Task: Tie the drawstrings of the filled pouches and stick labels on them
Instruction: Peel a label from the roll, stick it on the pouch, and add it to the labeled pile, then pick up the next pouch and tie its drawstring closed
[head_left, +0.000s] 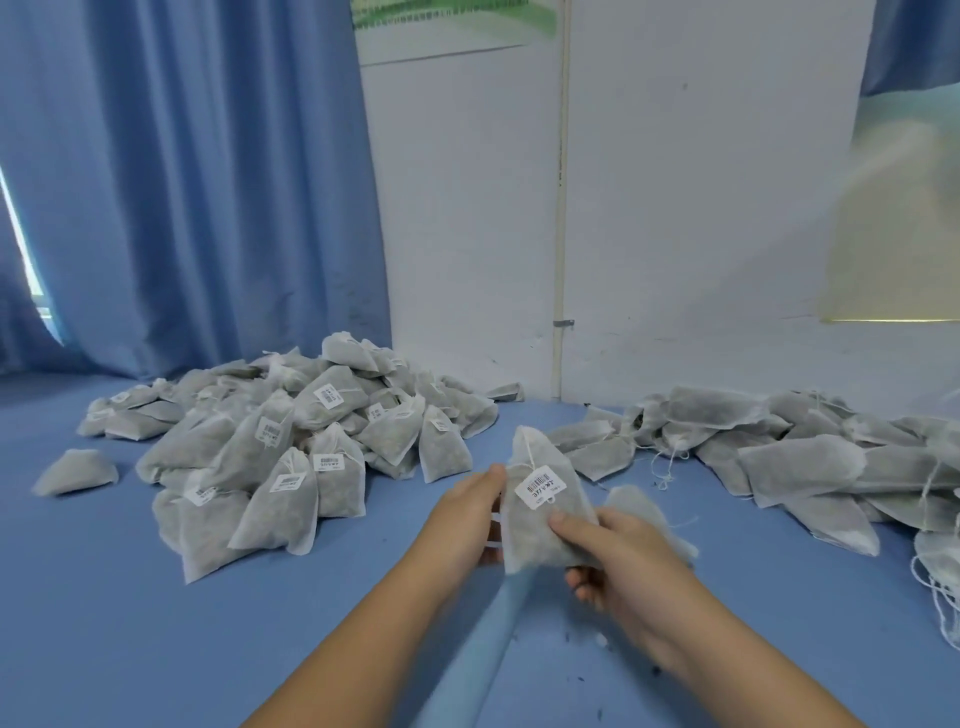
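Grey-green translucent fabric forms the pouch (540, 535), which is held upright above the blue table surface (156, 649), close to the person and between two heaps. It is filled, and a dark greenish fill is seen through the fabric. The neck is gathered at the top, and a white drawstring (531, 453) runs down the front. A white barcode label (537, 486) is stuck on the front face. The pouch is grasped from both sides: the left hand (467, 519) is closed on its left edge, and the right hand (618, 561) is clenched on its lower right part, with the thumb pressed on the front. A second pouch (649, 514), blurred, is seen just behind the right hand; whether it is held cannot be told.

To the left, a heap of labelled pouches (291, 441) is piled, with a lone pouch (75, 472) apart on its left. To the right, a heap of unlabelled pouches (779, 457) is spread, with loose strings trailing. A bare strip of table is seen between the heaps, and wider room is found at the near left. The far edge is bounded by a white wall (675, 208) and a blue curtain (182, 182).
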